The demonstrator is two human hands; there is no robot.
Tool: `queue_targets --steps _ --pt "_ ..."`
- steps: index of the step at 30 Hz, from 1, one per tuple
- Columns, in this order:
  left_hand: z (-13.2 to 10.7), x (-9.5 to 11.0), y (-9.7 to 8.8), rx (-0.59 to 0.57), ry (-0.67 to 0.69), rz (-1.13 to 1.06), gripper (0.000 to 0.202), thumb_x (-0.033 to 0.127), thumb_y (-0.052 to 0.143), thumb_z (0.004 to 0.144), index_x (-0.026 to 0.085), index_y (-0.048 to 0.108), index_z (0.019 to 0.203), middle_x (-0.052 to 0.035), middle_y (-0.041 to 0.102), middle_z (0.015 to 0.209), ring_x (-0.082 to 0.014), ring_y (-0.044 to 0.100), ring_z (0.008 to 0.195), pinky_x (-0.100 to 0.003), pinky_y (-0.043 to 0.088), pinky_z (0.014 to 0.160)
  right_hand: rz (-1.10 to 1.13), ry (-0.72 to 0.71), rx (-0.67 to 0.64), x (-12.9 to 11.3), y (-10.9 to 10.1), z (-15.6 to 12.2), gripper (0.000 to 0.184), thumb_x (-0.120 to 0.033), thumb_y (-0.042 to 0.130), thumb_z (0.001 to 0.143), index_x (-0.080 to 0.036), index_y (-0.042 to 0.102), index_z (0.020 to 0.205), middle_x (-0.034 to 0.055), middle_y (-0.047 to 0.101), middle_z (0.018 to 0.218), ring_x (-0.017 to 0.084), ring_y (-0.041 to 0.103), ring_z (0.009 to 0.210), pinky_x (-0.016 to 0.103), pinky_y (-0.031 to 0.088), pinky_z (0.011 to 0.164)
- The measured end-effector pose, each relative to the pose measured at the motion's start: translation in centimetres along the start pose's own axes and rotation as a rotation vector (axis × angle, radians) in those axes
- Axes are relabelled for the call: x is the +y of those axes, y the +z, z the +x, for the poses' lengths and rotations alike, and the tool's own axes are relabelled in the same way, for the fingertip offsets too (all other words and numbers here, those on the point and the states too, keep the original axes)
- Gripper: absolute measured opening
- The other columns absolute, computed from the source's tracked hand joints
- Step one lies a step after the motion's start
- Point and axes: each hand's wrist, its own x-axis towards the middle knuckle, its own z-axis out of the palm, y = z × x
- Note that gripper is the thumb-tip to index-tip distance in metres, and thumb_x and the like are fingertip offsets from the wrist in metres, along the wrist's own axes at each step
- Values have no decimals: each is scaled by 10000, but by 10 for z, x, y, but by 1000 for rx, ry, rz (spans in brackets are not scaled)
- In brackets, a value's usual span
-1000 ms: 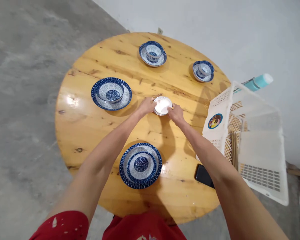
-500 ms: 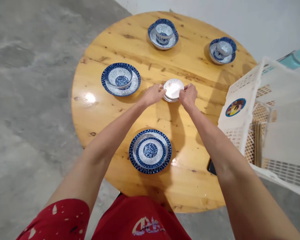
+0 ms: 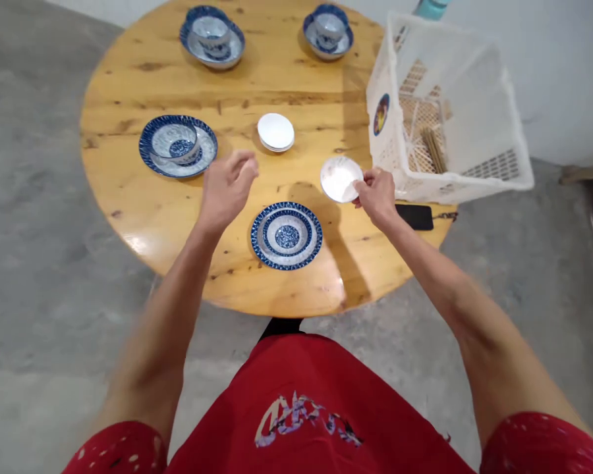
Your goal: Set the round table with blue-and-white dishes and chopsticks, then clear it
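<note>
My right hand pinches the rim of a small white dish and holds it just above the round wooden table, to the right of a blue-patterned plate. A short stack of white dishes rests at the table's middle. My left hand hovers over the table, fingers loosely curled and apart, holding nothing, between the stack and a blue plate with a bowl on it.
Two more blue bowl-and-plate sets stand at the far edge. A white plastic crate with chopsticks inside sits at the right edge, a black phone beside it. Concrete floor surrounds the table.
Both hands were on the stack of white dishes; my right hand has lifted one dish off toward the right, and my left hand has let go and drawn back.
</note>
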Motion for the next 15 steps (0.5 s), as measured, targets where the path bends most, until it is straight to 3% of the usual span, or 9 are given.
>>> queue_targets --steps 3,7,11,15 --pt "-79 -1 -35 23 -70 48 339 376 491 952 130 652 1122 -76 722 1012 -158 697 921 -315 551 874 -79 148 136 22 -23 -67 114 -221 592 762 -144 609 844 5 602 646 168 629 523 314 584 472" --pt "-182 -20 -84 83 -301 114 352 388 538 888 140 684 1092 -72 748 972 -183 717 906 -328 566 882 -158 301 199 46 -27 -124 144 -204 563 739 -138 629 849 14 614 622 198 649 532 322 578 518" --pt "-272 -37 -119 170 -544 94 421 460 541 858 145 680 1098 -80 748 960 -219 727 909 -383 573 905 -248 363 219 55 -15 -144 166 -191 540 749 -150 649 868 25 626 616 216 679 638 338 591 670" --pt "-332 -47 -137 170 -688 72 462 505 541 825 152 670 1094 -97 746 960 -248 732 921 -423 563 928 -313 362 243 50 0 -146 169 -160 532 745 -155 662 854 86 673 710 261 698 828 362 572 800"
